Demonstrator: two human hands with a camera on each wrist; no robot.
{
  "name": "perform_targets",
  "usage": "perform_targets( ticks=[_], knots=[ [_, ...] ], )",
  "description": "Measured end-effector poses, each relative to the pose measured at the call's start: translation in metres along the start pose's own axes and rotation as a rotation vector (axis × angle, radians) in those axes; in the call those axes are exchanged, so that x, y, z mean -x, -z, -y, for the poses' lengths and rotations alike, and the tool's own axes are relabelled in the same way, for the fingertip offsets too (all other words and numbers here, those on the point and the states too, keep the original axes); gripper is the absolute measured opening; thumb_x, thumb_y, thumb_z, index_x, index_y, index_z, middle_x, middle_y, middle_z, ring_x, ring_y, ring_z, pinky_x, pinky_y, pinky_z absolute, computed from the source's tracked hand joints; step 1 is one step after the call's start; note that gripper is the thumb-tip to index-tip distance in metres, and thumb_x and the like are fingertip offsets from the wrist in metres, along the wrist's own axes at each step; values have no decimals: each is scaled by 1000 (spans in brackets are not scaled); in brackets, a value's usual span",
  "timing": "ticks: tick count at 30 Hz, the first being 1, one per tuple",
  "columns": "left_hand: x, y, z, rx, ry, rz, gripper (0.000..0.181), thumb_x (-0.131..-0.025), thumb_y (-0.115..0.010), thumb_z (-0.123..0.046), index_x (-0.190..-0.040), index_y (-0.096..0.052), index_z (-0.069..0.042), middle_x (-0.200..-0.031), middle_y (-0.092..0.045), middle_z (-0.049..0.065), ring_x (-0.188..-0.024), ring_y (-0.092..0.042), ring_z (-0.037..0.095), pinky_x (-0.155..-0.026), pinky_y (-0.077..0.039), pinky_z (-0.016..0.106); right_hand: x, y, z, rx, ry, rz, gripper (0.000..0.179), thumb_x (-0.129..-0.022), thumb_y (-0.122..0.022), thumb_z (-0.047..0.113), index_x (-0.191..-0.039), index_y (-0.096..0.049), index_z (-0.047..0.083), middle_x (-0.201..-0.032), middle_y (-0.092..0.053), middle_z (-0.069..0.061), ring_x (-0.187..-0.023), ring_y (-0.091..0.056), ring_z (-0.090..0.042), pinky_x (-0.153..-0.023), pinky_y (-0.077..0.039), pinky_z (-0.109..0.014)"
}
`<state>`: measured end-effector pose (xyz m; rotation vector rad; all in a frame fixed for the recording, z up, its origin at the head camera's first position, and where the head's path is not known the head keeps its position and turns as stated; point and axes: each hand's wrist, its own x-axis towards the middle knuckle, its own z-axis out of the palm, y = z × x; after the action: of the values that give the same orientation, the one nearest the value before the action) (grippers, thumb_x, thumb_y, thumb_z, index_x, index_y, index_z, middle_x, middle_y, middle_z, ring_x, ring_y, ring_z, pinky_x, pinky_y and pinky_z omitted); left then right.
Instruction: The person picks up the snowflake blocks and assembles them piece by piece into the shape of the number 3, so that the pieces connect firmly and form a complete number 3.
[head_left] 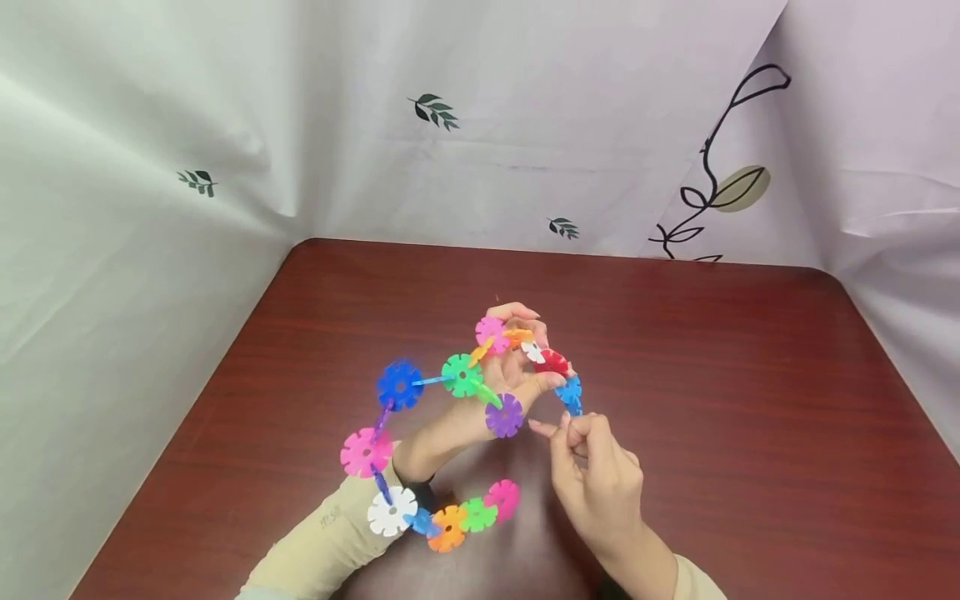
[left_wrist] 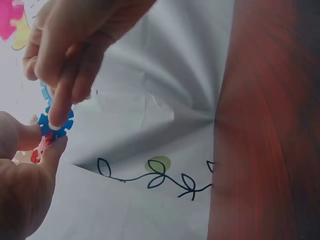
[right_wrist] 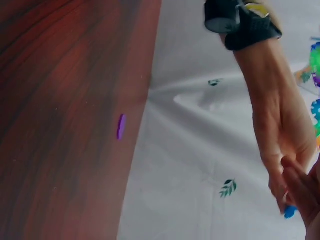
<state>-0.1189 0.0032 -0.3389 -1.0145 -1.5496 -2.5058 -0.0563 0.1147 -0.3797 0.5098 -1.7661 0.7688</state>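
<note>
A chain of interlocking flower-shaped plastic discs in many colours hangs over my left forearm, with a pink disc (head_left: 366, 452) and a white disc (head_left: 386, 518) at its left side. My left hand (head_left: 512, 373) grips it near one end, thumb and finger on the red disc (head_left: 552, 362) beside a blue disc (head_left: 569, 389). In the left wrist view, a right fingertip overlaps that blue disc (left_wrist: 64, 125). My right hand (head_left: 603, 475) pinches the lower blue disc (head_left: 573, 407) at the chain's end. Most of that disc is hidden by the fingers.
The dark red wooden table (head_left: 750, 400) lies beneath both hands. A single purple disc (right_wrist: 121, 126) shows against the table in the right wrist view. White cloth (head_left: 510, 167) with leaf prints rises behind the table and along its sides.
</note>
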Motion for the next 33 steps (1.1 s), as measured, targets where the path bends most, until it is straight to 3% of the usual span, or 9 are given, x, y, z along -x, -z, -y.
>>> perform_targets(
  ticks=[6, 10, 16, 19, 21, 24, 27, 31, 33],
  knots=[
    [0, 1, -6, 21, 24, 37, 64, -78, -70, 6, -118, -21, 13, -88, -46, 2, -80, -65, 12, -76, -55, 29, -2, 3, -4, -52, -9, -5, 37, -95, -52, 19, -65, -43, 0, -54, -39, 2, -38, -36, -1, -36, -31, -9],
    [1, 1, -5, 35, 37, 44, 68, -79, -72, -3, -118, -19, 13, -86, -46, 2, -79, -66, 11, -75, -55, 28, -4, 5, -5, -138, -62, 58, 36, -95, -53, 18, -66, -43, -1, -51, -51, 1, -39, -54, -4, -37, -29, -5],
    [-3, 7, -2, 53, 33, 30, 81, -73, -77, -18, -122, -21, 15, -84, -49, 2, -76, -67, 11, -73, -56, 28, -6, 8, -6, -437, -215, 150, 25, -90, -56, 3, -76, -41, -9, -55, -61, -6, -58, -68, -18, -35, -22, -4],
    [-3, 12, 0, 112, 41, 44, 82, -69, -78, -21, -127, -27, 5, -88, -56, 1, -79, -69, 14, -74, -56, 31, -6, 9, -5, -570, -213, 143, 22, -87, -57, -5, -80, -38, -14, -58, -59, -8, -63, -70, -20, -34, -21, -4],
    [-3, 16, 1, 146, 52, 77, 79, -69, -78, -19, -128, -29, -1, -94, -62, 4, -84, -70, 20, -75, -56, 34, -6, 10, -4, -600, -176, 129, 24, -88, -57, -6, -80, -37, -16, -58, -56, -9, -65, -70, -20, -34, -21, -3],
    [-3, 19, 1, 106, 61, 179, 61, -75, -73, -17, -119, -35, 4, -102, -64, 27, -96, -66, 34, -81, -54, 39, -7, 9, -3, -578, -110, 95, 25, -89, -56, -4, -78, -37, -16, -59, -53, -11, -66, -70, -19, -35, -24, -2],
    [-1, 19, -1, 55, 103, 248, 48, -80, -68, -14, -104, -36, 13, -106, -52, 46, -102, -59, 45, -86, -50, 45, -8, 7, -1, -456, -30, 61, 28, -91, -56, 2, -75, -39, -13, -58, -54, -11, -59, -69, -13, -37, -27, -1],
    [6, 15, -8, 18, 167, 217, 35, -84, -64, -11, -96, -39, 9, -109, -50, 46, -104, -59, 44, -88, -49, 46, -11, 5, 2, -233, 73, 9, 31, -94, -54, 10, -72, -43, -7, -54, -52, -6, -40, -54, -5, -38, -27, -3],
    [9, 12, -10, -17, 178, 180, 34, -83, -65, -12, -96, -40, 8, -110, -52, 43, -105, -59, 42, -87, -50, 42, -11, 4, 3, -156, 82, -8, 30, -95, -53, 12, -71, -45, -6, -54, -50, -3, -37, -48, -6, -38, -27, -5]
  ],
)
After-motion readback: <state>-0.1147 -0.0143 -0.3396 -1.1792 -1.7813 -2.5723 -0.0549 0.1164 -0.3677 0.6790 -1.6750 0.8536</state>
